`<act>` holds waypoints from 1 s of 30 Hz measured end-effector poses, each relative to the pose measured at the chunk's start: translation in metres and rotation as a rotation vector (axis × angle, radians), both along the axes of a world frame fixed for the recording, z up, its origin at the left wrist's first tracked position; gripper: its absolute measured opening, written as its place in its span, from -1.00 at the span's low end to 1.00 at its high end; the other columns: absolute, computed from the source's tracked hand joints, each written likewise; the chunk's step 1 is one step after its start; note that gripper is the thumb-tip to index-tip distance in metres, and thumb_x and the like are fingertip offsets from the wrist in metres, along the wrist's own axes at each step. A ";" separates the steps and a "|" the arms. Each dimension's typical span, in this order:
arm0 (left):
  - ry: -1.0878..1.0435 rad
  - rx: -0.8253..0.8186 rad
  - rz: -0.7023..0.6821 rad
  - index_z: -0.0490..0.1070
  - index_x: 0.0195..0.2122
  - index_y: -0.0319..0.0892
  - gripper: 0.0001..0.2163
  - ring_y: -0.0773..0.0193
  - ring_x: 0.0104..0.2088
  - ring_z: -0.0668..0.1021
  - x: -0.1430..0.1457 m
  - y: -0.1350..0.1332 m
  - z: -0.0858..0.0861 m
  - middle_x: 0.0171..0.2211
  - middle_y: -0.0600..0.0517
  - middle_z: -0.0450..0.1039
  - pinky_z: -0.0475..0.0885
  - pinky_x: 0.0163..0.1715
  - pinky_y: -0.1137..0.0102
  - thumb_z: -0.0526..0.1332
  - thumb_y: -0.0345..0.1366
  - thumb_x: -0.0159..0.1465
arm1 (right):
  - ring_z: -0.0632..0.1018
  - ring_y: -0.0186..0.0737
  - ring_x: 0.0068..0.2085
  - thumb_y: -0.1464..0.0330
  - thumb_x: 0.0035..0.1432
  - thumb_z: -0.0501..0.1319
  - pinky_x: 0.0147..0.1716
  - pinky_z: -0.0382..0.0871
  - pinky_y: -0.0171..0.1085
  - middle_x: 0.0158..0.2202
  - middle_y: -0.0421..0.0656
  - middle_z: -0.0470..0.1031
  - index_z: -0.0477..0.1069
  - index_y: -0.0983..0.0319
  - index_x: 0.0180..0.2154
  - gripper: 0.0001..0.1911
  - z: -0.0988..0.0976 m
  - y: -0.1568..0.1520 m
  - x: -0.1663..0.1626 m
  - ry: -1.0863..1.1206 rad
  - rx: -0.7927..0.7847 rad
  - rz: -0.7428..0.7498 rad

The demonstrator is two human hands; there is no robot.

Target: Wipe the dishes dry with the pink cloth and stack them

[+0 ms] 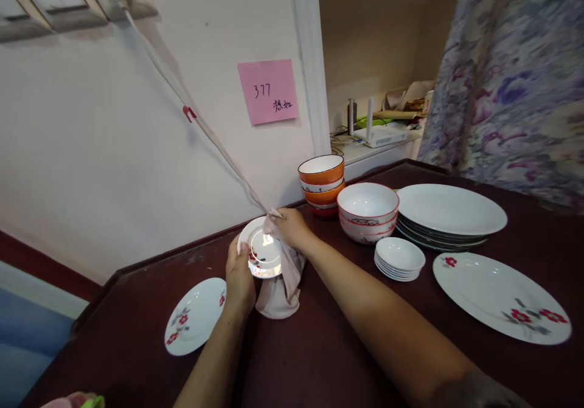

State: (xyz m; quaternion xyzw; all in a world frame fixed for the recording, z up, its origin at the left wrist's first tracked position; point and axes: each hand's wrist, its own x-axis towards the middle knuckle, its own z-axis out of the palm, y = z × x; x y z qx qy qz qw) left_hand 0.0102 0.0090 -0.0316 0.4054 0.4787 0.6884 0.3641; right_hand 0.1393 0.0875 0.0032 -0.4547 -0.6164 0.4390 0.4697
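My left hand (239, 277) grips the near edge of a small white plate (260, 251) and holds it tilted above the dark table (319, 347). My right hand (289, 227) is closed on a pale pink cloth (281, 289) pressed against the plate's right rim. The cloth hangs down below the plate.
A flowered white plate (194, 315) lies at the left. Stacked orange bowls (322, 183), red-rimmed white bowls (367, 210), small saucers (399, 259), a pile of oval platters (449, 210) and a flowered oval platter (499, 295) stand at the right. A flowered curtain (515, 79) hangs at the far right.
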 end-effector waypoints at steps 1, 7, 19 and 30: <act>0.001 -0.009 0.033 0.31 0.15 -0.02 -0.54 0.19 -0.17 0.56 -0.001 0.001 -0.001 -0.12 0.00 0.53 0.42 -0.11 0.28 0.21 -0.07 0.23 | 0.47 -0.28 -0.38 0.45 0.17 0.10 -0.40 0.26 -0.36 -0.45 -0.17 0.49 0.44 0.28 -0.40 -0.83 -0.002 0.002 -0.002 0.030 -0.025 0.011; 0.042 -0.006 0.007 0.31 0.16 -0.03 -0.53 0.18 -0.11 0.54 -0.001 0.001 -0.002 -0.05 -0.03 0.51 0.41 -0.08 0.28 0.21 -0.07 0.23 | 0.43 -0.36 -0.47 0.31 0.06 0.24 -0.48 0.26 -0.40 -0.48 -0.24 0.46 0.44 0.28 -0.34 -0.84 -0.005 0.002 0.006 0.134 -0.052 0.080; -0.151 0.032 -0.036 0.34 0.10 -0.05 -0.59 0.19 -0.07 0.53 0.003 -0.002 0.007 -0.04 -0.04 0.49 0.43 -0.07 0.29 0.21 -0.11 0.23 | 0.45 -0.26 -0.38 0.15 0.14 0.17 -0.44 0.21 -0.34 -0.37 -0.12 0.53 0.45 0.26 -0.36 -0.71 0.002 -0.006 0.005 -0.088 0.050 -0.031; -0.052 -0.018 -0.191 0.25 0.20 0.07 -0.47 0.16 -0.10 0.54 0.010 -0.009 0.014 0.12 -0.03 0.37 0.55 -0.30 0.38 0.29 -0.20 0.18 | 0.51 -0.21 -0.32 0.11 0.09 0.20 -0.39 0.28 -0.33 -0.34 -0.10 0.55 0.45 0.27 -0.33 -0.67 -0.006 0.006 0.012 -0.054 -0.029 -0.184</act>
